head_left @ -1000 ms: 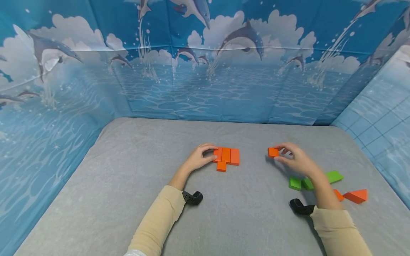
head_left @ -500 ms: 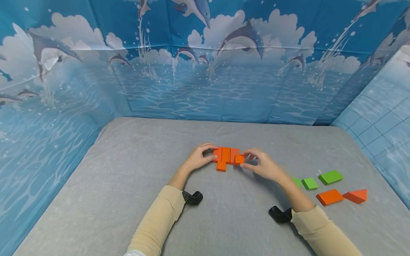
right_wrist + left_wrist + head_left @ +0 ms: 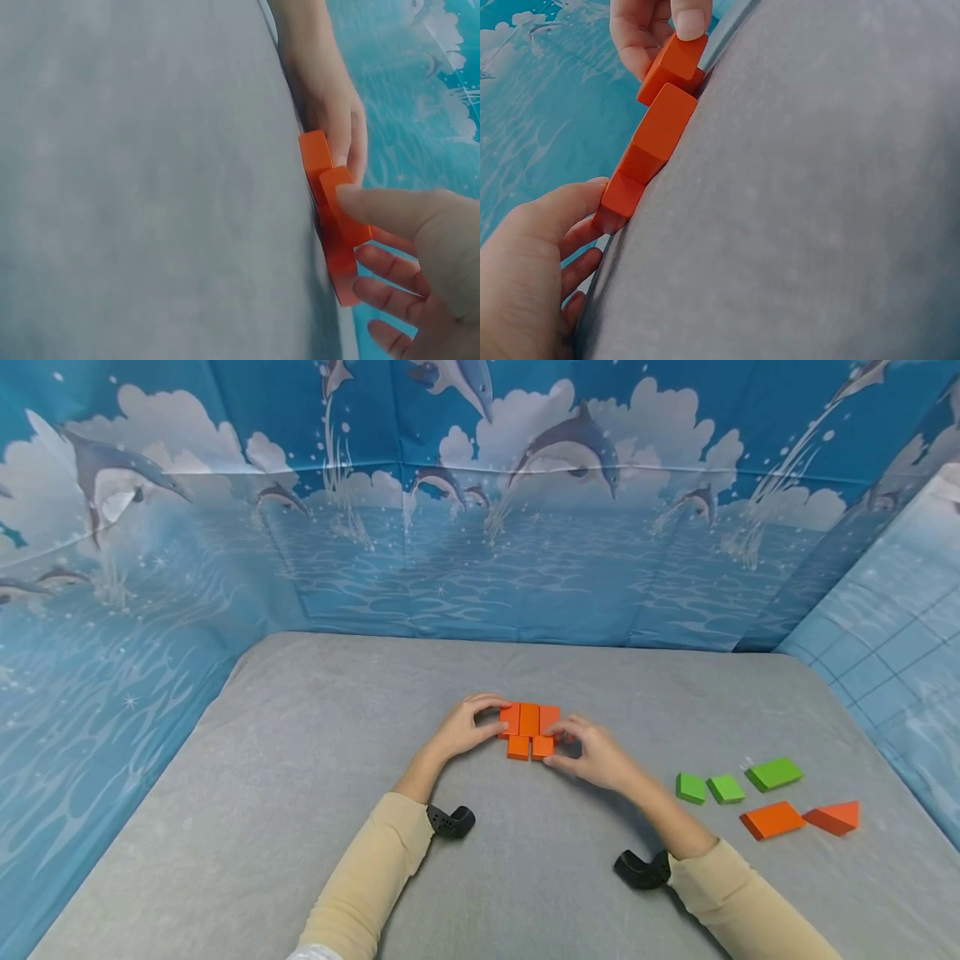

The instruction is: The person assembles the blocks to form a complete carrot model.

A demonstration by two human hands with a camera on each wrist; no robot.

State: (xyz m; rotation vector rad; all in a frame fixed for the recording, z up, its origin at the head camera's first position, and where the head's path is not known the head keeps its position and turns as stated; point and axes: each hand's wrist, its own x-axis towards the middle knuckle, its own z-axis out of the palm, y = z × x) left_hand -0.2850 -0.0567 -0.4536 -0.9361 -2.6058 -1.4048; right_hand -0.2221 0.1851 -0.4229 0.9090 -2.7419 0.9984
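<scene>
Three upright-lying orange blocks stand side by side in the head view: a left block (image 3: pixel 511 718), a middle block (image 3: pixel 529 720) and a right block (image 3: pixel 549 716). A small orange block (image 3: pixel 518 748) sits against their near side. My left hand (image 3: pixel 465 728) grips the left block, thumb at its near end and a finger at its far end. Between thumb and fingers my right hand (image 3: pixel 592 755) pinches a second small orange block (image 3: pixel 345 206), beside the first with a thin gap. In the left wrist view this held block (image 3: pixel 675 67) looks slightly raised and tilted.
To the right lie two small green blocks (image 3: pixel 691 787), a longer green block (image 3: pixel 774 774), an orange slab (image 3: pixel 772 822) and an orange triangular block (image 3: pixel 834 818). Grey cloth covers the table (image 3: pixel 315 760). A dolphin-printed curtain (image 3: pixel 480 577) surrounds its back and sides.
My right hand has carried the small orange block leftward from the right, then down to the near side of the row, beside the other small block. My left hand has stayed in place.
</scene>
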